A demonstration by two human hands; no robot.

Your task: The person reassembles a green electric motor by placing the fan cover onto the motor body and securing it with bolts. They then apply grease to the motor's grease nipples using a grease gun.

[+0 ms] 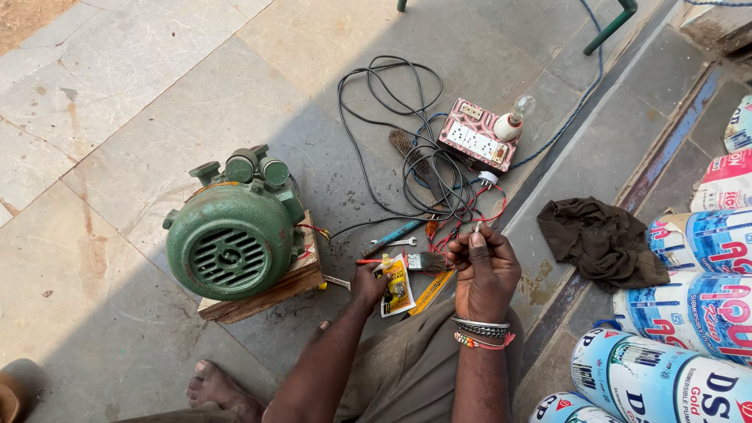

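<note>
Wire ends (475,227) are pinched between the fingertips of the right hand (484,270), raised where they can be seen. The left hand (368,283), fingers curled, is pressed onto a yellow sachet (396,283) on the floor (117,102), beside the green motor (235,231).

Strong daylight is seen across the upper left of the stone floor (117,94), while the working area is covered by a broad, soft-edged shadow. Mild glare is noted on the glossy printed sacks (689,329) at right. Focus is sharp throughout; slight wide-angle bending is visible toward the edges.
</note>
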